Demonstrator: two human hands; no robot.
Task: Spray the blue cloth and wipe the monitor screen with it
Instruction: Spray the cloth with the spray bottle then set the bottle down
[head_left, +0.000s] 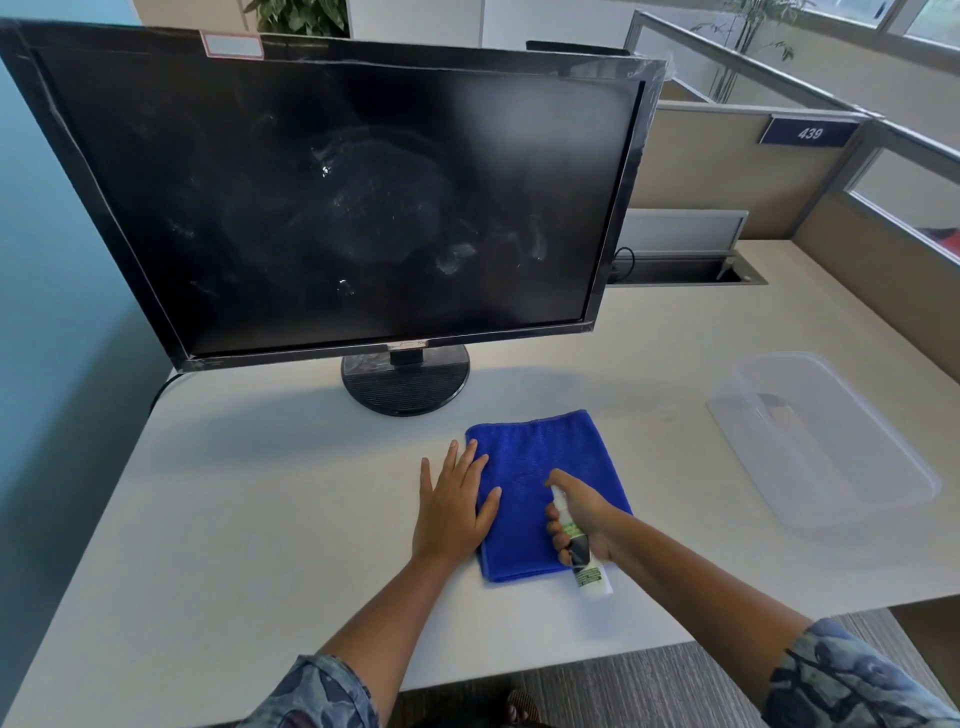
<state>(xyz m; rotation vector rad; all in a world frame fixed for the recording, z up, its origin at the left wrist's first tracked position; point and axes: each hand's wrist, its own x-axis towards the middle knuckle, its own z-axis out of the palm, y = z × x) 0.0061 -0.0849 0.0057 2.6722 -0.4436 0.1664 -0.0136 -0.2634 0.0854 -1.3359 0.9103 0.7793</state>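
**Cloth flat on the desk, bottle aimed at it**

The blue cloth (540, 467) lies folded and flat on the white desk (234, 519), so I'll place everything else off that.

The left hand (454, 499) is laid flat with the fingers spread. It's pressing on the cloth's left edge, with the thumb and a couple of fingers on the fabric and the outer ones on bare desk just beside it.

The right hand (582, 525) is over the cloth's near right corner, curled round a small white spray bottle (584, 564) with a green label. The index finger sits on top of the nozzle. The bottle is tilted, with its head over the cloth and its bottom sticking out past the cloth's near edge.

The monitor (337, 197) stands behind the cloth and a bit to the left, its round base (405, 382) near the cloth's far edge. The screen is dark, with smudges and streaks you can see across the middle.

Well off to the cloth's right is a clear plastic container (826, 441).
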